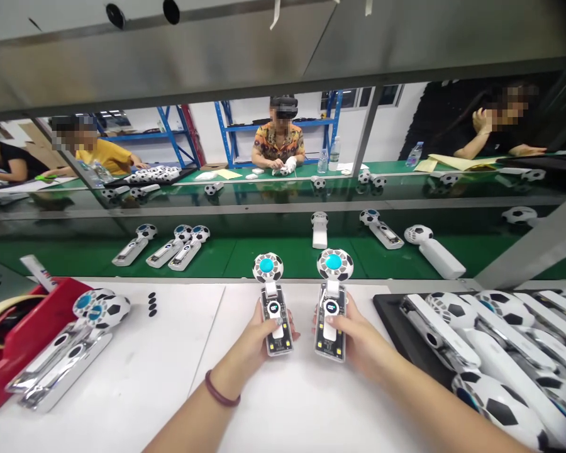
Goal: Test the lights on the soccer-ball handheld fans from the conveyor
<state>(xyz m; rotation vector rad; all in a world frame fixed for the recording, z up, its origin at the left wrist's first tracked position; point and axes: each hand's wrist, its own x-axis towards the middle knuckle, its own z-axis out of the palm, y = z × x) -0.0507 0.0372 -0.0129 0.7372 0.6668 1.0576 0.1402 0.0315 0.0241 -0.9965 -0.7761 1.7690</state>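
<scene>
My left hand (261,333) is wrapped round a handheld fan (276,318) with a soccer-ball head and a clear handle, its thumb on the white button panel. My right hand (353,327) grips a second handheld fan (331,321) of the same kind, thumb likewise on the panel. Both fans stand upright side by side, apart from each other, over the white work surface (283,409). Small round displays on both handles are lit, and each head has a blue disc at its centre.
On the right a black tray (391,314) holds several fans. Two fans (70,352) lie at left beside a red tape dispenser (38,333) and several black dots (152,304). More fans (186,247) rest on the green conveyor belt (245,251). Co-workers (279,138) sit across it.
</scene>
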